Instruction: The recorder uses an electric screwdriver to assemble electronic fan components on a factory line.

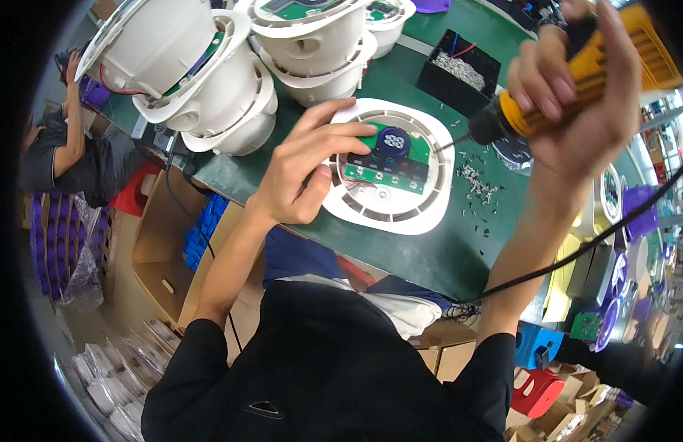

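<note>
On the green counter [437, 258], screw-driving on a white housing [389, 223] appears to be in hand.
Far left stand stacked white housings [227, 96]; next, the left hand [301, 173], loosely spread, rests fingertips on the central housing and its circuit board [393, 166], gripping nothing; a driver bit [454, 143] points at the board's right edge, contact unclear; then loose screws [477, 180], and the right hand [581, 140] wrapped around a yellow power driver [588, 77]. The next move seems to call for squaring the bit while steadying the board.
</note>
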